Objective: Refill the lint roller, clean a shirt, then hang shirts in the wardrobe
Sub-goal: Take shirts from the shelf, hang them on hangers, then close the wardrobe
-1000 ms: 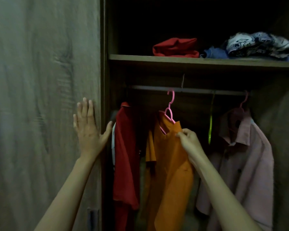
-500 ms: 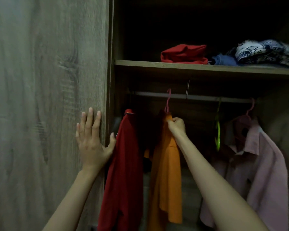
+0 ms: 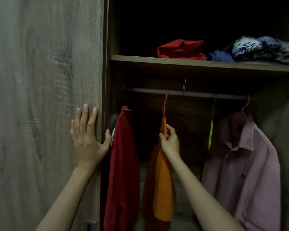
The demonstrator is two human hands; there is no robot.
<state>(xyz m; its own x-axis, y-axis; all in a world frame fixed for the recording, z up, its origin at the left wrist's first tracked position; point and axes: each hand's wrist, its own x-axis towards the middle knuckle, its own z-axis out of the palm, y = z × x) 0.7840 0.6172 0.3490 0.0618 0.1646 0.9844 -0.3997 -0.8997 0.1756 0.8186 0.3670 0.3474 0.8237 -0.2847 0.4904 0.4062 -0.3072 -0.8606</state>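
Observation:
An orange shirt [image 3: 163, 185] hangs edge-on from a pink hanger [image 3: 165, 102] hooked over the wardrobe rail [image 3: 195, 94]. My right hand [image 3: 170, 140] pinches the shirt's shoulder just below the hanger hook. To its left hangs a red shirt [image 3: 123, 164]. A pink shirt [image 3: 247, 167] on another pink hanger hangs at the right. My left hand [image 3: 87, 135] lies flat with fingers spread on the wardrobe door [image 3: 45, 97], thumb around the door's edge.
A bare green hanger [image 3: 211, 130] hangs between the orange and pink shirts. The shelf [image 3: 157, 61] above the rail carries folded red cloth [image 3: 181, 50], blue cloth and a patterned fabric [image 3: 260, 49]. The inside of the wardrobe is dark.
The orange shirt went up onto the rail and turned edge-on. My right hand slid from the collar down to the shoulder. My left hand stayed on the door.

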